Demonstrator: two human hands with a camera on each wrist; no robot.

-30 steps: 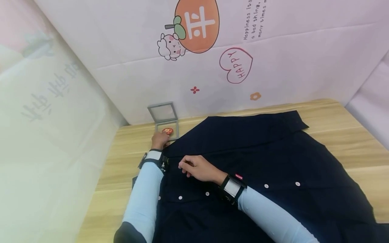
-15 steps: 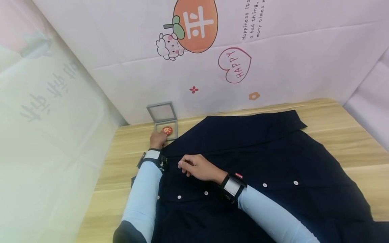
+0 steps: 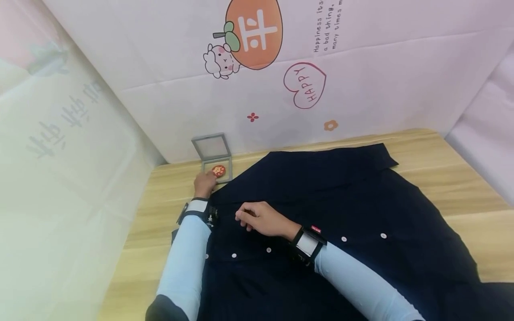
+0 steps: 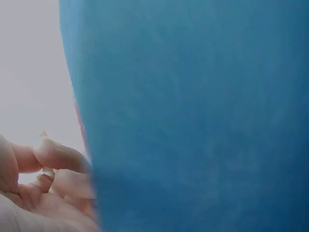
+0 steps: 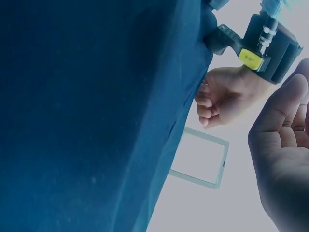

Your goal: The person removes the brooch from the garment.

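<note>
In the head view, my left hand point(image 3: 205, 183) pinches the near left edge of a small round red disc point(image 3: 218, 170) with a pale gold pattern. The disc lies over the lower half of a grey-framed display case point(image 3: 231, 168), whose lid point(image 3: 210, 147) stands raised toward the back. In the left wrist view the left thumb and fingers point(image 4: 60, 157) come together, and dark cloth fills most of the picture. My right hand point(image 3: 263, 218) hovers over a navy shirt point(image 3: 317, 187), its fingers loosely curled and holding nothing. The right wrist view shows the case frame point(image 5: 198, 181) beyond the cloth.
Spread across the wooden table point(image 3: 462, 200), the shirt shows several white buttons point(image 3: 343, 239) and a red tag. White printed fabric point(image 3: 369, 89) hangs behind the table, and another pale sheet point(image 3: 80, 200) rises at the left.
The view has drifted slightly. My left hand has shifted a little left, and the disc shows rounder and more face-up than before. The right hand keeps its pose.
</note>
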